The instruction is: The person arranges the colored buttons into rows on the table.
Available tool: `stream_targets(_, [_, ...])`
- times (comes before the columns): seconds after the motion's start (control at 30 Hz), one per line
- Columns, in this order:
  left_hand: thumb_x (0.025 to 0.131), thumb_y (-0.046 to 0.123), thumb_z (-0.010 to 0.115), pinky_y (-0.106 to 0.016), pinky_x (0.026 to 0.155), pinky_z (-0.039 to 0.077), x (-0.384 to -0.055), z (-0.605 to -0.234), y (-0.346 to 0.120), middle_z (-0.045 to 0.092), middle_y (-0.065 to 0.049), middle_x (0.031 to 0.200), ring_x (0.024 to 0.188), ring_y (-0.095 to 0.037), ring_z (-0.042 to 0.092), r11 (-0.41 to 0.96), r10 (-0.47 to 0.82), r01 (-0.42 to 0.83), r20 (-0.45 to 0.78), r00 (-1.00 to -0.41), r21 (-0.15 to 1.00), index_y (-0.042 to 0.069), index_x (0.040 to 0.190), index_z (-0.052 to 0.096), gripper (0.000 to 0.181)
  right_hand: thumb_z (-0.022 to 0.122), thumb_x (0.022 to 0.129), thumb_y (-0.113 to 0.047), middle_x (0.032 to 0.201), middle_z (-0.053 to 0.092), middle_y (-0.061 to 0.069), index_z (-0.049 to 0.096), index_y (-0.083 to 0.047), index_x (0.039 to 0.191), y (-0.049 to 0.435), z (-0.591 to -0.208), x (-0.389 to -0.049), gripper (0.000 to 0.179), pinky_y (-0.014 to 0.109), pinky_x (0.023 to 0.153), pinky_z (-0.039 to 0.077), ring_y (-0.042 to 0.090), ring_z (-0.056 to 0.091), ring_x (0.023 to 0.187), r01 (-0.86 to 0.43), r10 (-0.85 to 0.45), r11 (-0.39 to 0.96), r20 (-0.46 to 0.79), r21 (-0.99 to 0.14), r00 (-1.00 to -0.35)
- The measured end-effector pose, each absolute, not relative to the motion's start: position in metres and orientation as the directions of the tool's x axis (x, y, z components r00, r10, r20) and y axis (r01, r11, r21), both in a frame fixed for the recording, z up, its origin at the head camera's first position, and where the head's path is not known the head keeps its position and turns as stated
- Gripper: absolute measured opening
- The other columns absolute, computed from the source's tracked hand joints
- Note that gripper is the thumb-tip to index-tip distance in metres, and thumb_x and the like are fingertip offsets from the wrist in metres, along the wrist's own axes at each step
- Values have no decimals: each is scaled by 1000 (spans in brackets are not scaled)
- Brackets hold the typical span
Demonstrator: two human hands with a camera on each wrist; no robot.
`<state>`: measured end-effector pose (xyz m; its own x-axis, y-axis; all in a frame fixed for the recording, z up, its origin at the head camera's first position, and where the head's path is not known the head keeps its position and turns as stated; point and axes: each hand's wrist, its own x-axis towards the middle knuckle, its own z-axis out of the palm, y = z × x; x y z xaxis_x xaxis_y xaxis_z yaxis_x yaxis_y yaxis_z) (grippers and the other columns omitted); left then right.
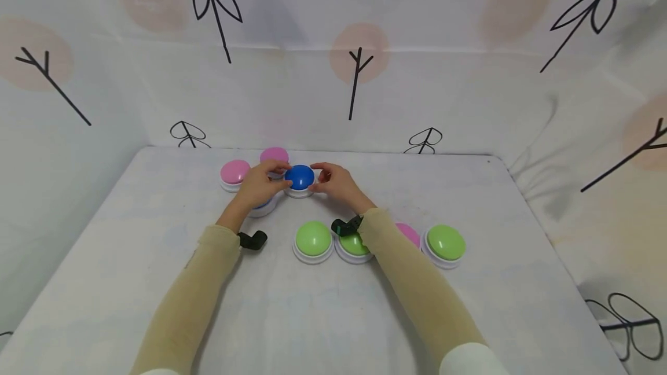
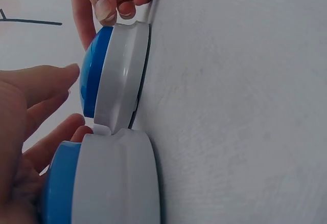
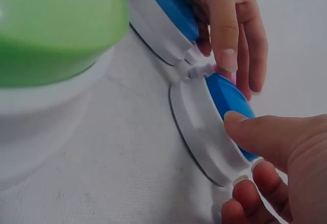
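Note:
A blue dome push button with a white base stands on the white table, between the two hands. My right hand holds it from the right, thumb on the dome's edge and fingers curled at the base, as the right wrist view shows. On its other side is my left hand, its thumb and extended fingers close to the dome. Under the left palm sits a second blue button, mostly covered in the head view; its white base adjoins the first one's.
Two pink buttons stand behind and left of the left hand. Nearer are a green button, another green button partly under the right sleeve, a pink one and a green one. A patterned cloth wall borders the table's back.

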<state>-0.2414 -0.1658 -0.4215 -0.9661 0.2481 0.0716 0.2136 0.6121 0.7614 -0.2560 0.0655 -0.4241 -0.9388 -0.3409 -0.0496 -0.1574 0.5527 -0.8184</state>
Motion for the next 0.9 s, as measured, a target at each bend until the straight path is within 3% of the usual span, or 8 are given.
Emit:
stream_targets(0.47, [87,31,79,-55,109,36,-243,-421,-162,60,-11,137,131,-31,50,736,269,212,9,-963,643,25,137,61,53,79,88,-26,94,59,7,52,-10,145,58,-427,-261,65,27,72,44,22,52,87,-150,-344,623,-97,-767,-934])
stream_targets(0.73, [87,31,79,-55,108,37,-242,-422,-162,61,-11,136,130,-33,50,739,236,198,28,-971,644,26,133,63,48,81,85,-27,118,57,12,54,-11,142,55,-427,-262,65,35,91,50,26,54,106,-153,-328,634,-83,-758,-941])
stream_targets(0.9, [87,29,79,-54,109,37,-241,-422,-160,60,-11,136,129,-32,50,722,224,187,31,-974,666,26,130,65,45,81,86,-25,124,56,13,55,-10,141,55,-426,-262,63,36,93,50,27,54,109,-148,-326,624,-85,-767,-941])
